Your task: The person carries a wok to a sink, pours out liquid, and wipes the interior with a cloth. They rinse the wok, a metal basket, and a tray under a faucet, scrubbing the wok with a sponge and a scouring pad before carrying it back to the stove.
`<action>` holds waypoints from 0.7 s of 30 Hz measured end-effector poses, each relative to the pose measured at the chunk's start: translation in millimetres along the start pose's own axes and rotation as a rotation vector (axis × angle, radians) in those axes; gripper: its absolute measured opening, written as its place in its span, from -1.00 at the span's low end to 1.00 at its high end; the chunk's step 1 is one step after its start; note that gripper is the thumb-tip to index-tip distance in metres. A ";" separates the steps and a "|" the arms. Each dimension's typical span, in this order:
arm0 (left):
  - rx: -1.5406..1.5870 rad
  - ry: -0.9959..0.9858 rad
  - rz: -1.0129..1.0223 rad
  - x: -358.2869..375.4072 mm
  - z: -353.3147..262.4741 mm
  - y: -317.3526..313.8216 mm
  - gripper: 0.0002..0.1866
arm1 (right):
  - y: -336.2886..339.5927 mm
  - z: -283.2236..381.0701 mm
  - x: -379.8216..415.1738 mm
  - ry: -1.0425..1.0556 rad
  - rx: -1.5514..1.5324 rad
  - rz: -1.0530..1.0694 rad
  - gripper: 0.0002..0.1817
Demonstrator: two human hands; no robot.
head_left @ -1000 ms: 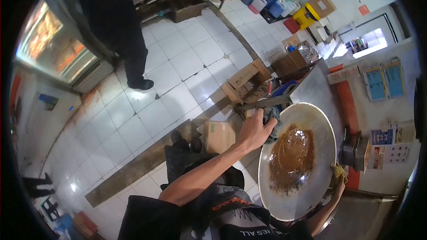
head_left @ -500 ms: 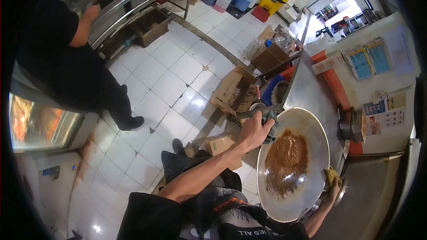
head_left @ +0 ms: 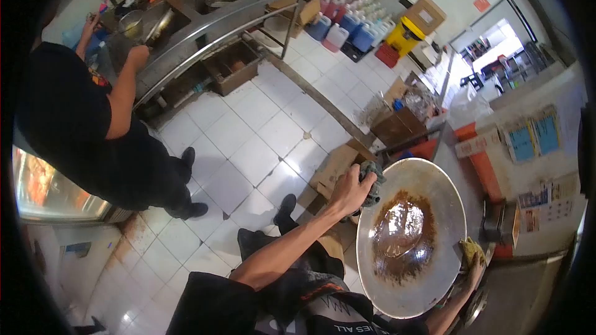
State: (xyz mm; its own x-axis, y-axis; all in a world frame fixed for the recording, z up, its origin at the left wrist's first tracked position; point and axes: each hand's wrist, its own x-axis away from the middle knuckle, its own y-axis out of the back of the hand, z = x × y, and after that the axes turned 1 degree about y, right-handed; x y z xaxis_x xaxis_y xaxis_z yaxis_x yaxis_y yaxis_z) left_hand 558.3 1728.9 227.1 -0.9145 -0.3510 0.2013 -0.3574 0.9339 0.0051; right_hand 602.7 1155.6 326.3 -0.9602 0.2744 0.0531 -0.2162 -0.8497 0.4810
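A large round metal pan [head_left: 448, 201], tilted, holds a shiny dark brown liquid [head_left: 403, 236] with grainy residue around it. My left hand [head_left: 352, 193] is closed on a dark grey-green cloth [head_left: 371, 183] at the pan's upper left rim; the cloth hides the part of the rim or handle beneath it. At the right rim, my right hand [head_left: 477, 268] grips a yellowish cloth [head_left: 473, 252] against the pan, with its fingers partly hidden.
Another person [head_left: 68, 99] stands on the left at a metal sink counter [head_left: 217, 17]. Cardboard boxes [head_left: 335, 164] lie on the tiled floor beyond the pan. Jugs of coloured liquid [head_left: 336, 38] and a yellow bucket [head_left: 405, 36] stand farther back. A steel counter is at the right.
The view has shifted, showing more of the sink and the other person's two hands. The brown liquid has spread differently and shines more. Both my hands keep their cloths at the pan.
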 end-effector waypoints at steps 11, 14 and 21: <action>-0.037 0.103 -0.148 -186.1 -56.4 62.9 -0.47 | -172.0 81.8 -230.1 0.118 0.030 0.111 -0.42; 0.034 0.105 -0.190 -222.7 -66.1 85.8 -0.47 | -227.8 122.2 -267.3 0.144 0.020 0.171 -0.42; 0.123 0.110 -0.297 -305.3 -73.9 149.8 -0.47 | -361.0 205.2 -325.4 0.195 0.024 0.288 -0.42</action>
State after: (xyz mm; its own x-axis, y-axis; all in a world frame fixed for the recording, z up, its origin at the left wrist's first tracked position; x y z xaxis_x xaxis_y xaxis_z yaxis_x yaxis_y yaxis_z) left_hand 798.0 1980.9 238.8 -0.7431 -0.5912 0.3136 -0.6319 0.7742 -0.0377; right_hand 1029.4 1465.4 315.0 -0.9974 -0.0678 0.0228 0.0703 -0.8681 0.4915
